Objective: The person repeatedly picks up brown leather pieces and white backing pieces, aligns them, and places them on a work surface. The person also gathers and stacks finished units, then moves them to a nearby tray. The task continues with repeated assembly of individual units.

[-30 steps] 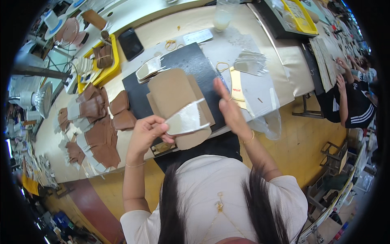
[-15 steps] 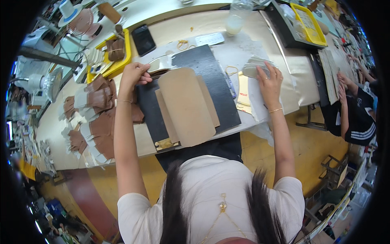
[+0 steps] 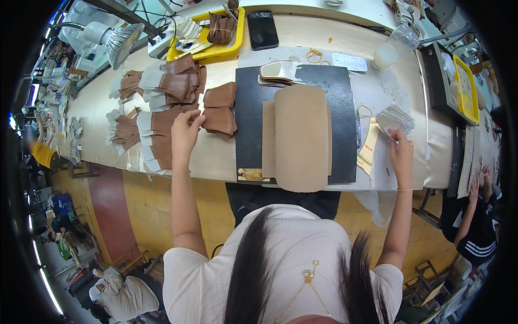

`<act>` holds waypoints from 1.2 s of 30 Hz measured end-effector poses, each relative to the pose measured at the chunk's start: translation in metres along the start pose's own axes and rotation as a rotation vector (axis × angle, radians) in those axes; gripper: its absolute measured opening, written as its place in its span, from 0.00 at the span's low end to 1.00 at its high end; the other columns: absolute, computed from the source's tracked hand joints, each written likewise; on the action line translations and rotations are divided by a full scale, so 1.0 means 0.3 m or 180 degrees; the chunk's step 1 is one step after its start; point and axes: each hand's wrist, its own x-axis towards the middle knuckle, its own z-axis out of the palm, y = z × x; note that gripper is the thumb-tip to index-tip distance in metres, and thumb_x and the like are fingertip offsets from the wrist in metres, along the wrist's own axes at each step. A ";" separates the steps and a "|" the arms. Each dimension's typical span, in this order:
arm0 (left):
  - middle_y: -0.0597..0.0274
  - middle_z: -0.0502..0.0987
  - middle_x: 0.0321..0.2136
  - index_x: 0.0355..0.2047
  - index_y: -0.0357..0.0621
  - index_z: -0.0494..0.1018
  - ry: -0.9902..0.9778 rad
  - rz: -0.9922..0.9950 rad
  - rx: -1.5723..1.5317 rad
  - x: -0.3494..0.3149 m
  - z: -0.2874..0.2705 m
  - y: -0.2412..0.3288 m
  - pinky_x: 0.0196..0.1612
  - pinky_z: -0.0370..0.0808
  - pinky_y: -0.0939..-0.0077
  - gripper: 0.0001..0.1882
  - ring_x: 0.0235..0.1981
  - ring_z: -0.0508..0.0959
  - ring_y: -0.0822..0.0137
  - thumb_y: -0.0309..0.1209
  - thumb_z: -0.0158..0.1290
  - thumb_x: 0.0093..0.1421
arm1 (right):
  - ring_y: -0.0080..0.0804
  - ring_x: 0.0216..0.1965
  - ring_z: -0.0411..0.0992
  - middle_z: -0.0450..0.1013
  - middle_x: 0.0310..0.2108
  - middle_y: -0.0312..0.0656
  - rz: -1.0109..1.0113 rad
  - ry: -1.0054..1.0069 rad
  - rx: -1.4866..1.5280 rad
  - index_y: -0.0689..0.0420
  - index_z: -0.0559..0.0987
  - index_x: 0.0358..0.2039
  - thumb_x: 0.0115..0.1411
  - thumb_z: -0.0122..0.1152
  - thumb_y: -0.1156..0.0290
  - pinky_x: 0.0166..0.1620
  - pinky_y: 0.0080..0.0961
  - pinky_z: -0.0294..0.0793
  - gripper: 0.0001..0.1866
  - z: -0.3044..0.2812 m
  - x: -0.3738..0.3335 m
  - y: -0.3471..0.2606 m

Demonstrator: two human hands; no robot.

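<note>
My left hand [image 3: 186, 132] is at the left edge of a small brown leather piece [image 3: 218, 121], thumb and fingertips drawn together on it. Just above lies another brown leather piece [image 3: 220, 95]. My right hand [image 3: 401, 150] has its fingers closed at the lower edge of a fanned stack of thin, translucent greyish pieces [image 3: 396, 117]. Between my hands, a large tan panel [image 3: 301, 140] with a curved top and bottom rests over a wider tan sheet on a black board [image 3: 341, 124]. A small stack of pale-topped, curved pieces [image 3: 279, 70] sits at the board's far edge.
Overlapping brown and grey leather pieces [image 3: 162, 124] spread across the left side. Farther back are a yellow tray [image 3: 237, 43], a black phone [image 3: 263, 29] and a clear bottle [image 3: 391, 51]. Cream cut pieces [image 3: 368, 148] lie right of the board. Another person's hands [image 3: 475, 189] are at far right.
My left hand has left the pale-topped stack and moved left to the brown leather. The right hand's spread fingers have drawn in at the translucent stack's lower edge. The view has shifted.
</note>
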 end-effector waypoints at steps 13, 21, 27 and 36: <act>0.54 0.74 0.28 0.36 0.34 0.77 0.0783 0.0707 0.0630 -0.066 0.076 0.001 0.34 0.71 0.68 0.12 0.26 0.74 0.61 0.29 0.60 0.52 | 0.31 0.49 0.72 0.75 0.43 0.45 0.0619 -0.0280 0.1432 0.63 0.69 0.38 0.61 0.55 0.75 0.44 0.23 0.70 0.08 -0.020 0.008 0.022; 0.56 0.72 0.27 0.34 0.37 0.76 0.0497 0.0604 0.0412 -0.044 0.063 0.008 0.34 0.71 0.69 0.10 0.27 0.74 0.62 0.23 0.60 0.50 | 0.16 0.31 0.64 0.70 0.34 0.33 0.0716 0.0319 0.2442 0.61 0.71 0.39 0.62 0.55 0.74 0.35 0.13 0.65 0.07 -0.012 -0.020 -0.063; 0.56 0.73 0.29 0.37 0.40 0.78 0.0367 0.0763 0.0811 -0.042 0.057 0.021 0.36 0.71 0.67 0.10 0.30 0.74 0.60 0.26 0.58 0.53 | 0.13 0.30 0.61 0.67 0.34 0.30 0.0618 0.0122 0.2510 0.59 0.71 0.40 0.62 0.56 0.72 0.32 0.11 0.62 0.08 -0.020 -0.039 -0.139; 0.57 0.76 0.33 0.35 0.40 0.79 0.0512 0.0862 0.0869 -0.049 0.071 0.018 0.39 0.72 0.67 0.08 0.34 0.75 0.61 0.26 0.58 0.53 | 0.14 0.32 0.62 0.68 0.34 0.30 0.0419 0.0241 0.2313 0.59 0.71 0.40 0.62 0.56 0.73 0.34 0.12 0.62 0.07 -0.014 -0.040 -0.172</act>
